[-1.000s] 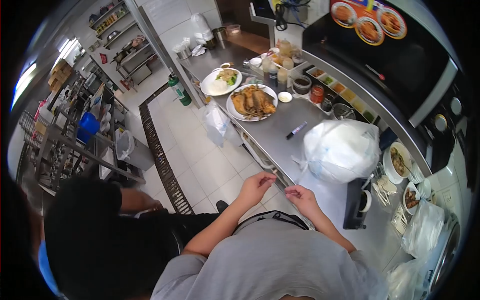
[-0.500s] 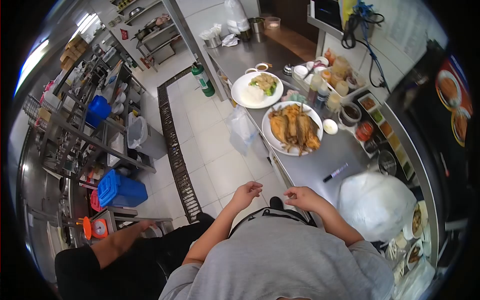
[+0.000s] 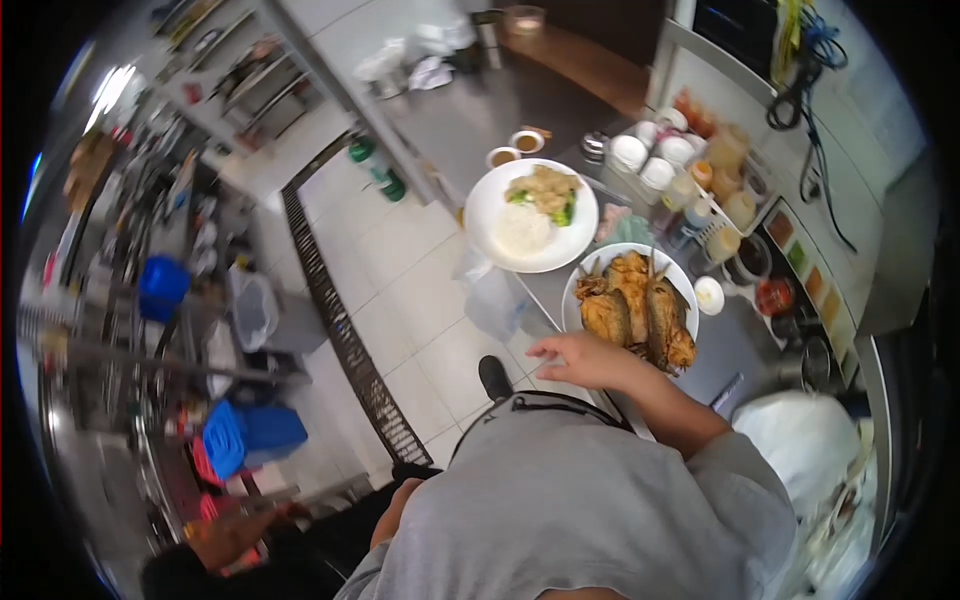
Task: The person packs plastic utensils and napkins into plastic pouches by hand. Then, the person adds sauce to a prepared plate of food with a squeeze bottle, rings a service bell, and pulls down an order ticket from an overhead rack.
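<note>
My right hand (image 3: pixel 575 359) is raised beside the counter's front edge, just below a white plate of fried fish (image 3: pixel 635 310). Its fingers are apart and hold nothing. Only part of my left forearm (image 3: pixel 396 512) shows near my grey shirt; the left hand itself is hidden. Left of the fish, a second white plate (image 3: pixel 484 215) carries rice (image 3: pixel 523 231) and a topped dish with green vegetables (image 3: pixel 545 194). Two small sauce cups (image 3: pixel 503 157) sit behind it, and a small white cup (image 3: pixel 709 295) stands right of the fish.
Bottles (image 3: pixel 722 245) and white cups (image 3: pixel 628 153) crowd a rack at the back. A marker (image 3: pixel 727 391) and white plastic bag (image 3: pixel 800 440) are on the right. Another person's hand (image 3: pixel 285 515) is at lower left. Blue bin (image 3: pixel 270 428) and green cylinder (image 3: pixel 376 168) stand left.
The view has shifted along the counter, bringing the plates closer. My left hand has dropped out of sight, while my right hand has moved nearer the fish plate.
</note>
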The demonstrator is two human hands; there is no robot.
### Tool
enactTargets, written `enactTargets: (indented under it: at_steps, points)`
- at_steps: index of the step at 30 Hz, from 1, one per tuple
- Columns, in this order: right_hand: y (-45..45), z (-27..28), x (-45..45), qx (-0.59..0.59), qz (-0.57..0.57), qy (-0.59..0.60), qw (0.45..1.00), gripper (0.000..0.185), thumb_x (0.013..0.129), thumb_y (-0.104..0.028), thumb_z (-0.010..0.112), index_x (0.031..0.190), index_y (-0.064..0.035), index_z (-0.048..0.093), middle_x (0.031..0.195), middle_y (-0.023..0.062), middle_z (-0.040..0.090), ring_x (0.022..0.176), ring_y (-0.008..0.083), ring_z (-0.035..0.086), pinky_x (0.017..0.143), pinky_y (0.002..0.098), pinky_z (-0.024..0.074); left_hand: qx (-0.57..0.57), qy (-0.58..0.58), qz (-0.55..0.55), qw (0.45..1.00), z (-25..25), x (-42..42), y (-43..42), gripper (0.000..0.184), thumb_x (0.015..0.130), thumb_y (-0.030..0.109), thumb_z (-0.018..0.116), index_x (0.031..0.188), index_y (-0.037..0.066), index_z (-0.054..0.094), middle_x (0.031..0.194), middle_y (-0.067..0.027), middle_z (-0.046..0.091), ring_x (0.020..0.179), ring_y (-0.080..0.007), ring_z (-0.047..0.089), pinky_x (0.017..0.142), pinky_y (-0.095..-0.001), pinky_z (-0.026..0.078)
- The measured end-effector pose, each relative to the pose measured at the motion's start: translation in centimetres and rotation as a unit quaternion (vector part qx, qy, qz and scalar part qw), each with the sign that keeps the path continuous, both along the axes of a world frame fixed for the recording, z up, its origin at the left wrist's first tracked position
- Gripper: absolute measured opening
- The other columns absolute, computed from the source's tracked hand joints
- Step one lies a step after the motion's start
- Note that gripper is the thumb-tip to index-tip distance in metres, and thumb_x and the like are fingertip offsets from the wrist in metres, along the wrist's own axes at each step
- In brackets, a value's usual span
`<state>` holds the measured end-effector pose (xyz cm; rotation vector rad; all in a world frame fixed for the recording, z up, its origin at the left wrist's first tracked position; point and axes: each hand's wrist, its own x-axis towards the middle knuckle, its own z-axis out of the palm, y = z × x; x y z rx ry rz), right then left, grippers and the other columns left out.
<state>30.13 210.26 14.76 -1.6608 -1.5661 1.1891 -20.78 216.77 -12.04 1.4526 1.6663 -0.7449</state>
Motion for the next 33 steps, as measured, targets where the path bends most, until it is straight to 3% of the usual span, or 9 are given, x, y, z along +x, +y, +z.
enactTargets:
  at_steps: [3, 6, 9, 11, 12, 17, 26, 29, 33]
  points:
    - [4.0, -0.3, 0.6, 0.067, -0.178, 0.004, 0.982, 0.048, 0.081, -0.027, 0.068, 0.122, -0.0064, 0.054, 0.115, 0.0175, 0.060, 0.106, 0.0302, 0.058, 0.090, 0.0364, 0.0461, 0.034, -0.047, -0.038, 0.998, 0.1, 2.8, 10.2, 0.023, 0.082, 0.025, 0.056, 0.089, 0.005, 0.064, 0.076, -0.0086, 0.059, 0.068, -0.0208, 0.057, 0.058, -0.0339, 0.043]
    - [6.4, 1.5, 3.5, 0.169, -0.427, -0.080, 0.884, 0.051, 0.080, -0.019, 0.069, 0.126, -0.0067, 0.050, 0.128, 0.0187, 0.051, 0.118, 0.0317, 0.050, 0.099, 0.0365, 0.0397, 0.075, -0.167, -0.037, 0.982, -0.1, 11.0, 21.1, 0.022, 0.082, 0.026, 0.057, 0.086, 0.005, 0.063, 0.069, -0.0059, 0.058, 0.061, -0.0175, 0.055, 0.052, -0.0322, 0.042]
    - [4.8, 0.5, 8.4, 0.279, -0.674, -0.183, 0.659, 0.047, 0.080, -0.009, 0.068, 0.123, -0.0034, 0.049, 0.117, 0.0146, 0.053, 0.109, 0.0277, 0.052, 0.094, 0.0364, 0.0413, 0.037, -0.336, 0.042, 0.940, 0.7, 20.3, 29.4, 0.028, 0.089, 0.027, 0.053, 0.106, 0.005, 0.061, 0.085, -0.0045, 0.063, 0.068, -0.0125, 0.058, 0.055, -0.0271, 0.043]
    - [2.0, -0.8, 11.6, 0.305, -0.813, -0.065, 0.492, 0.037, 0.082, -0.004, 0.064, 0.117, -0.0022, 0.051, 0.108, 0.0113, 0.055, 0.094, 0.0195, 0.055, 0.083, 0.0315, 0.0463, 0.046, -0.365, 0.036, 0.929, 7.0, 28.0, 31.3, 0.033, 0.091, 0.026, 0.052, 0.117, 0.006, 0.055, 0.100, -0.0059, 0.064, 0.083, -0.0139, 0.061, 0.065, -0.0271, 0.045]
    - [-0.3, -2.2, 13.4, 0.333, -0.805, -0.044, 0.489, 0.037, 0.082, -0.002, 0.064, 0.116, -0.0007, 0.051, 0.105, 0.0102, 0.056, 0.090, 0.0171, 0.055, 0.079, 0.0291, 0.0468, 0.049, -0.410, 0.009, 0.911, 9.0, 30.8, 31.9, 0.043, 0.092, 0.035, 0.050, 0.123, 0.006, 0.052, 0.110, -0.0107, 0.063, 0.094, -0.0201, 0.061, 0.078, -0.0339, 0.048]
    - [-0.6, -4.4, 16.3, 0.271, -0.787, 0.176, 0.526, 0.045, 0.074, 0.002, 0.067, 0.116, 0.0021, 0.051, 0.102, 0.0088, 0.059, 0.083, 0.0175, 0.058, 0.073, 0.0289, 0.0489, -0.082, -0.532, 0.091, 0.838, 15.3, 40.6, 29.7, 0.043, 0.094, 0.037, 0.048, 0.125, 0.007, 0.049, 0.111, -0.0114, 0.061, 0.099, -0.0229, 0.060, 0.082, -0.0389, 0.049]
    - [3.0, -7.3, 21.5, 0.088, -0.791, -0.193, 0.574, 0.058, 0.070, -0.010, 0.074, 0.119, 0.0039, 0.046, 0.107, 0.0167, 0.060, 0.099, 0.0303, 0.059, 0.088, 0.0398, 0.0445, -0.103, -0.528, 0.115, 0.835, 15.0, 43.9, 25.1, 0.043, 0.090, 0.017, 0.051, 0.128, 0.000, 0.040, 0.117, -0.0163, 0.058, 0.099, -0.0274, 0.062, 0.082, -0.0394, 0.053]
    - [3.5, -4.7, 19.3, 0.248, -0.743, -0.172, 0.597, 0.055, 0.068, -0.009, 0.074, 0.117, 0.0011, 0.049, 0.107, 0.0181, 0.058, 0.101, 0.0360, 0.055, 0.089, 0.0416, 0.0431, -0.123, -0.507, 0.118, 0.845, 14.9, 44.4, 25.8, 0.044, 0.087, 0.010, 0.050, 0.129, -0.001, 0.040, 0.117, -0.0159, 0.058, 0.098, -0.0271, 0.062, 0.081, -0.0395, 0.054]
    - [5.2, 0.2, 17.3, 0.254, -0.613, -0.323, 0.675, 0.056, 0.063, -0.007, 0.071, 0.117, -0.0100, 0.055, 0.112, 0.0152, 0.052, 0.105, 0.0350, 0.051, 0.091, 0.0429, 0.0412, -0.122, -0.494, 0.117, 0.853, 15.7, 44.6, 26.2, 0.044, 0.085, 0.008, 0.051, 0.126, -0.003, 0.043, 0.118, -0.0172, 0.057, 0.101, -0.0281, 0.061, 0.084, -0.0410, 0.052]
